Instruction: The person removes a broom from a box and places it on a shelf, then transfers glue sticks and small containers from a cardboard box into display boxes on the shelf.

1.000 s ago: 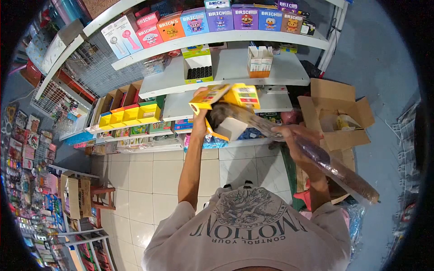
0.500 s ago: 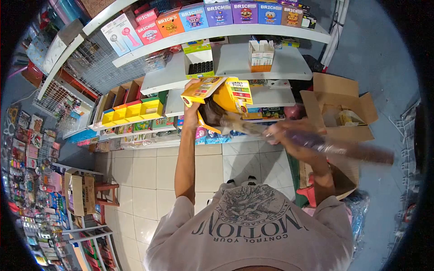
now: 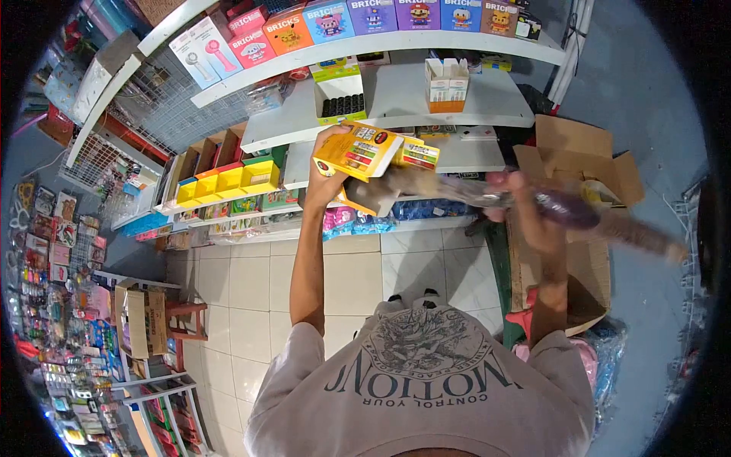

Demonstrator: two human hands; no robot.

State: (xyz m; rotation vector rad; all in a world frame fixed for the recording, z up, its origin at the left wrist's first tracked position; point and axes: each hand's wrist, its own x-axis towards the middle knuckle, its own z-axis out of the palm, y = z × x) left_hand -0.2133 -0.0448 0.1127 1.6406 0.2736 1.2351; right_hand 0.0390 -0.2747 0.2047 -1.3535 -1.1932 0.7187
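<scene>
A shop is shown: boxes marked "BRICKS" [image 3: 330, 25] are lined up on a white shelf [image 3: 457, 47], small packaged goods [image 3: 65, 305] are massed at the left, and wire grid panels [image 3: 171, 95] are fitted between the shelving.

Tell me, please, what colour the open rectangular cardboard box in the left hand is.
The cardboard box is mainly yellow, seen best in the head view.

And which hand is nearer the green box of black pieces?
Left. The left hand, gripping the yellow box, is just below the green box in view; the right hand is well off to its right and lower.
</scene>
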